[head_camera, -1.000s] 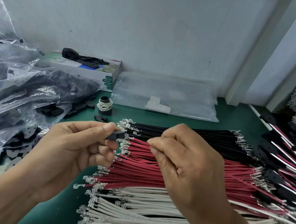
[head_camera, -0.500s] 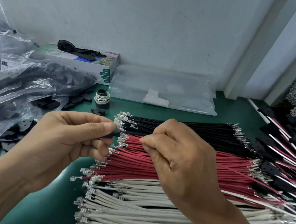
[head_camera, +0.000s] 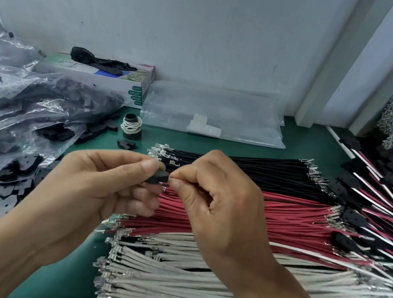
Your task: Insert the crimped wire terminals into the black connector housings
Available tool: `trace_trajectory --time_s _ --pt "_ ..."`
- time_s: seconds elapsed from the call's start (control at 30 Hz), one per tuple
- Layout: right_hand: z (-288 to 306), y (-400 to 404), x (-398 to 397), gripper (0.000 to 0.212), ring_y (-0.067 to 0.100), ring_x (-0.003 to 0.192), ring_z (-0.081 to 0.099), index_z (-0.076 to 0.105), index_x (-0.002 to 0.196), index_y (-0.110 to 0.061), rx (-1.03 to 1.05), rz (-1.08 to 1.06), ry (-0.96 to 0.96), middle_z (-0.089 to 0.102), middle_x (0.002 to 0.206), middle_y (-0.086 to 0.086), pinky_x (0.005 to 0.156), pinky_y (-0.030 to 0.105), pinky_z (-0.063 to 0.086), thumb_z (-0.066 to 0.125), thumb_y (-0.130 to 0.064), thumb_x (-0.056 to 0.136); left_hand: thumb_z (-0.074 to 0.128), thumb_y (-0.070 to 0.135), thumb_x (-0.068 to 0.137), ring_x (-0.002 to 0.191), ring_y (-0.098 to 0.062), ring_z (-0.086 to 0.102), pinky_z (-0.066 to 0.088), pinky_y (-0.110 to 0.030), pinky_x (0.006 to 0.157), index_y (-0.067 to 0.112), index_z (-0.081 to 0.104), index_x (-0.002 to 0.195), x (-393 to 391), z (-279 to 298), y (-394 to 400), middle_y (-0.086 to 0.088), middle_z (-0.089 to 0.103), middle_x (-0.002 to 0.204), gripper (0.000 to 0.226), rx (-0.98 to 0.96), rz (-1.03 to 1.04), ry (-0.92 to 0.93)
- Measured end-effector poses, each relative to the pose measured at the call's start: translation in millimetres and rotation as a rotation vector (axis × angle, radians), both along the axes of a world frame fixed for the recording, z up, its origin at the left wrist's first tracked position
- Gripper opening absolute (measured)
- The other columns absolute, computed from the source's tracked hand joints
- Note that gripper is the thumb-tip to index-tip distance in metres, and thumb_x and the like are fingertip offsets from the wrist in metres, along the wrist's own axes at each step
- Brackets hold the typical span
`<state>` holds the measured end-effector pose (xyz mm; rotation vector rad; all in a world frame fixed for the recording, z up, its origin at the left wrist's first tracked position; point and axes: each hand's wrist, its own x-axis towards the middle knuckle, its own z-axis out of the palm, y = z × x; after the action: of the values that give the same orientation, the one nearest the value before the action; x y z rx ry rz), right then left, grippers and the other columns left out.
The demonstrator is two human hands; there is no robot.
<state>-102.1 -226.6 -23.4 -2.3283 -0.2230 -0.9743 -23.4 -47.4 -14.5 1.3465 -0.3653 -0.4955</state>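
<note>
Your left hand pinches the black connector housing between thumb and fingers; your right hand pinches something thin at its mouth, at 3 o'clock, probably a wire, mostly hidden. The housing looks light, stiff and small; hold its flat sides. Terminals likely bend easily, so grip the insulation. Red wires lie on the surface below.
</note>
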Motion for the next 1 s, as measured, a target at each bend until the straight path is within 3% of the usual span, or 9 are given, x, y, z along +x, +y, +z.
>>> trace_trajectory --time_s 0.1,0.17,0.37,0.57,0.67,0.73,0.87,1.0 --pt "3.8 -5.1 -1.1 0.01 0.008 0.078 0.059 0.075 0.091 -0.014 0.052 0.042 0.067 0.061 0.085 -0.007 0.068 0.032 0.05 0.069 -0.022 0.094 0.095 0.021 0.063 0.082 -0.022 0.076 0.062 -0.025 0.075 0.025 0.082 0.104 -5.3 2.1 -2.3 -0.007 0.079 0.096 0.043 0.175 0.074 -0.545" --pt "5.8 -9.5 -4.0 0.009 0.008 0.079 0.059 0.075 0.092 -0.016 0.046 0.082 0.109 0.06 0.087 -0.009 0.068 0.028 0.05 0.07 -0.023 0.093 0.096 0.019 0.062 0.069 -0.02 0.075 0.062 -0.025 0.068 0.031 0.083 0.095 -6.2 0.3 -1.9 -0.003 0.078 0.086 0.038 0.25 0.119 -0.699" --pt "5.2 -9.4 -6.0 0.014 0.011 0.076 0.057 0.073 0.089 -0.012 -0.107 0.021 0.047 0.06 0.085 -0.005 0.069 0.027 0.05 0.065 -0.021 0.095 0.086 0.015 0.059 0.056 -0.024 0.074 0.06 -0.022 0.058 0.018 0.084 0.087 -8.8 -4.1 -4.9 -0.01 0.079 0.075 0.029 0.124 0.117 -0.432" --pt "14.8 -9.6 -7.7 0.012 0.011 0.076 0.057 0.075 0.089 -0.019 -0.265 -0.037 0.046 0.063 0.084 -0.009 0.062 0.032 0.05 0.068 -0.027 0.095 0.085 0.017 0.063 0.059 -0.03 0.074 0.063 -0.03 0.06 0.018 0.084 0.088 -6.7 -2.1 -3.2 -0.012 0.078 0.078 0.026 0.146 0.068 -0.433" --pt "29.9 -13.2 -15.1 0.005 0.013 0.079 0.052 0.075 0.088 -0.022 -0.372 -0.145 0.022 0.06 0.083 -0.01 0.063 0.029 0.046 0.075 -0.026 0.089 0.085 0.02 0.062 0.052 -0.023 0.069 0.059 -0.024 0.053 0.02 0.084 0.087 -3.0 -1.5 -3.1 -0.013 0.077 0.072 0.025 0.162 0.1 -0.409" --pt "36.6 -10.2 -25.4 0.005 0.008 0.082 0.05 0.072 0.084 -0.029 -0.34 -0.085 0.119 0.056 0.085 -0.015 0.065 0.025 0.043 0.073 -0.034 0.087 0.085 0.02 0.061 0.05 -0.017 0.067 0.054 -0.02 0.049 0.02 0.083 0.085 -0.4 -0.5 -2.0 -0.013 0.076 0.068 0.024 0.173 0.154 -0.41" --pt "23.7 10.8 -40.2 0.027 -0.003 0.088 0.046 0.068 0.097 -0.037 -0.314 0.097 0.635 0.056 0.092 -0.02 0.07 0.022 0.036 0.066 -0.058 0.081 0.085 0.019 0.061 0.056 -0.021 0.067 0.058 -0.027 0.06 0.02 0.084 0.087 1.0 -0.1 -1.3 -0.015 0.075 0.069 0.025 0.166 0.192 -0.413" --pt "21.3 11.7 -38.5 0.018 -0.006 0.089 0.052 0.066 0.1 -0.042 -0.182 0.109 0.675 0.055 0.101 -0.027 0.071 0.012 0.034 0.07 -0.047 0.083 0.085 0.019 0.063 0.058 -0.028 0.068 0.06 -0.029 0.062 0.016 0.083 0.088 -0.4 -1.4 -0.9 -0.014 0.075 0.069 0.025 0.181 0.197 -0.424"
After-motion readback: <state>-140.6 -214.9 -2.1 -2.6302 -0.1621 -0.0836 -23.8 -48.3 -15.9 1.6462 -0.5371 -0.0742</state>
